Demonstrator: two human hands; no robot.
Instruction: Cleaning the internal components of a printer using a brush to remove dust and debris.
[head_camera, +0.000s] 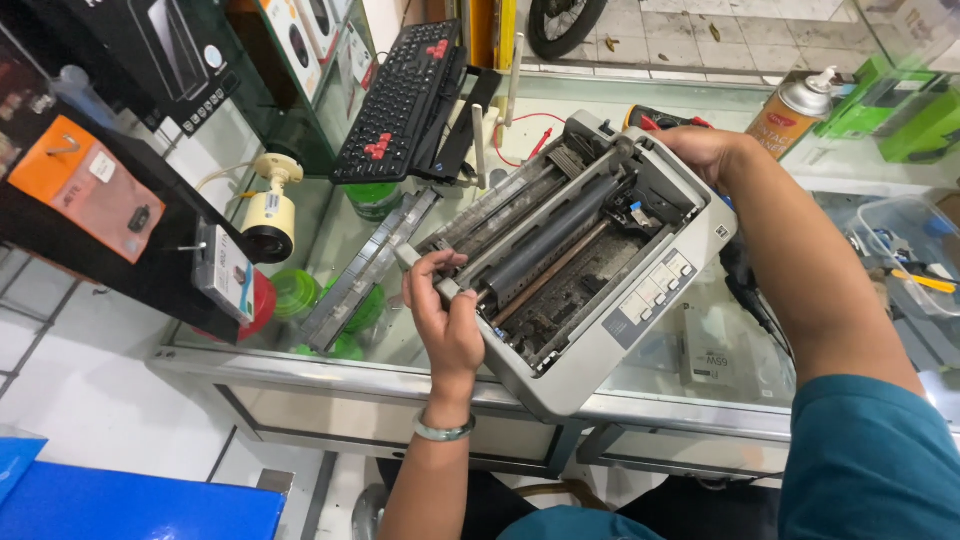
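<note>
An opened grey printer (640, 310) lies at an angle on a glass counter (700, 395), its black roller (550, 235) and dusty insides exposed. My left hand (445, 315) grips the printer's near-left end by the roller's end. My right hand (700, 150) holds the far-right corner of the printer's body. A silver bracelet sits on my left wrist.
A black keyboard with red keys (400, 100) leans at the back. A white camera (268, 215) stands at left, a grey printer cover strip (365, 270) beside it. A spray can (795, 110) and green boxes (900, 115) are at far right, a clear tool bin (910, 255) below them.
</note>
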